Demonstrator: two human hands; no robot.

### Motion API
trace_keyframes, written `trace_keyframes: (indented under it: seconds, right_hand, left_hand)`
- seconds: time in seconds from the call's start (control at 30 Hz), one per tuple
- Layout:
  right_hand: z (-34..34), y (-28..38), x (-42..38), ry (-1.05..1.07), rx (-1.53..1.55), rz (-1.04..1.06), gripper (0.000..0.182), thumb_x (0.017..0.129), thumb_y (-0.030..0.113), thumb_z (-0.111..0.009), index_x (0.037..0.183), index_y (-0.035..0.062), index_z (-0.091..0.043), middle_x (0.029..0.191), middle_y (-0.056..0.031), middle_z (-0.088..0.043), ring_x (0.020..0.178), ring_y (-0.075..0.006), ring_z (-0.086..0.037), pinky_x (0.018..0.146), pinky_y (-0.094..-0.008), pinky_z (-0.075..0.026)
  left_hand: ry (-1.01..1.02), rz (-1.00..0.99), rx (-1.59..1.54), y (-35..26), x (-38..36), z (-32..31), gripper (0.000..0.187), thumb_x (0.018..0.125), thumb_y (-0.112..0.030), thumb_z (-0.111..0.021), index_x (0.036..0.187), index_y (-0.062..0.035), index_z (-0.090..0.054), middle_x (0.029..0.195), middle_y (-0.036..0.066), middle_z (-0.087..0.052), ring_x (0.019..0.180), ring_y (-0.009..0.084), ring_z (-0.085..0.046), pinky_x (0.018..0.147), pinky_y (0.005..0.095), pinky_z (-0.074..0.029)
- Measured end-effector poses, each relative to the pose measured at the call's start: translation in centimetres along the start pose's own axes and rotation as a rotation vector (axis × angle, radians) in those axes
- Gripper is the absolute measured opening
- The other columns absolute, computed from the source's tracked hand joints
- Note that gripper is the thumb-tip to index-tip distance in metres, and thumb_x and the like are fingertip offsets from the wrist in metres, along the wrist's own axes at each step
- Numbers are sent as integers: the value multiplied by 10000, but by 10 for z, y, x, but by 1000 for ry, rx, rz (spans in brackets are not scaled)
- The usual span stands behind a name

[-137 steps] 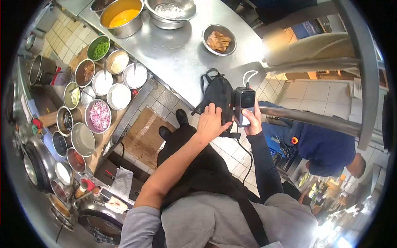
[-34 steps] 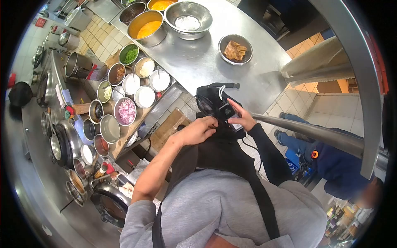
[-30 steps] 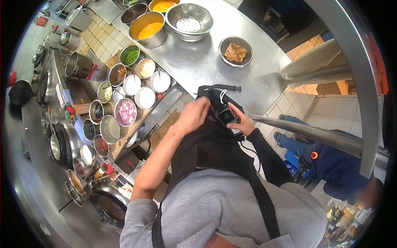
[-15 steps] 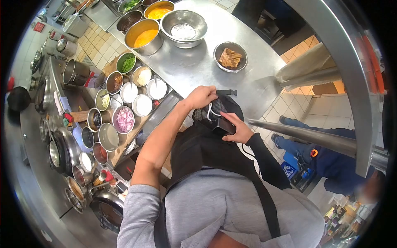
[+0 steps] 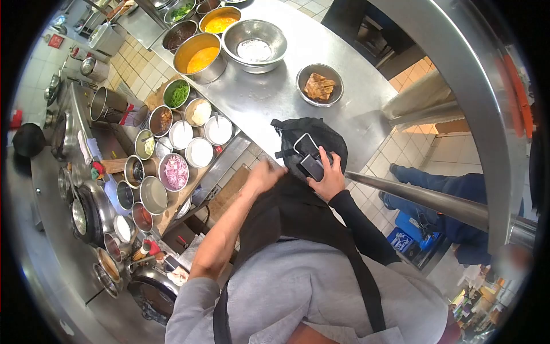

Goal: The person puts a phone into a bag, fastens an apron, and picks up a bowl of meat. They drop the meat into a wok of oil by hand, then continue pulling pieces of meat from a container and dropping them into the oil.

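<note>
A black mesh cap (image 5: 321, 131) with a strap lies at the near corner of the steel table, in front of my apron. My right hand (image 5: 331, 178) grips a small black rectangular box (image 5: 312, 167), thumb on the near side and fingers over the far edge. A white cable (image 5: 305, 141) makes a loop over the mesh beside the box. Just left of the cap, my left hand (image 5: 265, 175) is smeared by motion, and its fingers reach toward the cap's near edge.
On the steel table (image 5: 260, 94) stand a bowl with brown folded pieces (image 5: 319, 85), nested steel bowls (image 5: 255, 46) and a pot of orange liquid (image 5: 200, 60). Ingredient tins, one with sliced onion (image 5: 173, 171), crowd the left. A metal rail (image 5: 424, 198) and another person's legs (image 5: 435, 183) are right.
My left hand has let go of the cap's strap and moved down and left. The cap has turned, showing the box and cable more openly. My right hand stays on the box.
</note>
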State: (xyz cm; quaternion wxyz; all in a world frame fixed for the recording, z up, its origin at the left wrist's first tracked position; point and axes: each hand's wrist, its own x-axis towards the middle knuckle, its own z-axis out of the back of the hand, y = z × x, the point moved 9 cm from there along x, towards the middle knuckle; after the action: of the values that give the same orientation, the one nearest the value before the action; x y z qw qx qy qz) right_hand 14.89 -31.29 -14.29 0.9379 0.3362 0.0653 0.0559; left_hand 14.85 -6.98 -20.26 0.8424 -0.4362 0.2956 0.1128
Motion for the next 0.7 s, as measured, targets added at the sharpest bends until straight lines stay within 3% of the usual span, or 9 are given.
trace_keyframes:
  seconds: [0.03, 0.1, 0.2, 0.4, 0.53, 0.7]
  right_hand:
    - [0, 2, -1, -9, -15, 3, 1105, 691, 230, -886, 1634, 173, -313, 1438, -334, -394, 1301, -522, -515, 1034, -515, -519]
    - [-2, 4, -1, -20, -25, 12, 1110, 695, 219, -883, 1640, 184, -300, 1431, -335, -393, 1297, -525, -511, 1030, -519, -520]
    - [-4, 0, 1, -29, -20, 23, 1115, 692, 214, -882, 1642, 187, -298, 1419, -342, -393, 1299, -534, -497, 1036, -519, -511]
    - [-3, 2, 6, -16, -51, 33, 1107, 695, 204, -877, 1641, 188, -301, 1420, -345, -385, 1301, -543, -482, 1054, -525, -492]
    - [-4, -1, 7, -45, -146, 4, 1097, 703, 184, -871, 1641, 195, -301, 1436, -334, -377, 1320, -533, -463, 1072, -524, -476]
    - [-5, -2, 0, -32, -169, 17, 1076, 742, 253, -891, 1640, 168, -303, 1474, -340, -349, 1353, -526, -436, 1085, -535, -462]
  left_hand:
    - [335, 243, -212, 14, -18, -35, 635, 913, -571, -765, 985, 54, -679, 766, 111, -692, 608, 148, -648, 486, 325, -477]
    - [349, 273, -290, 27, -22, -64, 686, 911, -636, -733, 986, 44, -689, 719, 86, -669, 535, 119, -577, 454, 270, -431]
    - [416, 317, -526, 25, -13, -96, 581, 961, -559, -709, 983, 21, -684, 699, 69, -648, 499, 110, -522, 430, 254, -387]
    - [624, 262, -581, 4, -8, -132, 314, 1019, -285, -634, 863, -13, -645, 720, 68, -644, 502, 85, -495, 446, 228, -335]
    - [847, 181, -646, -54, -53, -120, 296, 999, -263, -649, 835, -17, -640, 718, 55, -638, 493, 65, -461, 438, 224, -301]
    - [799, 136, -641, -40, -55, -99, 369, 1028, -359, -655, 904, -12, -643, 733, 58, -643, 495, 70, -466, 440, 224, -325]
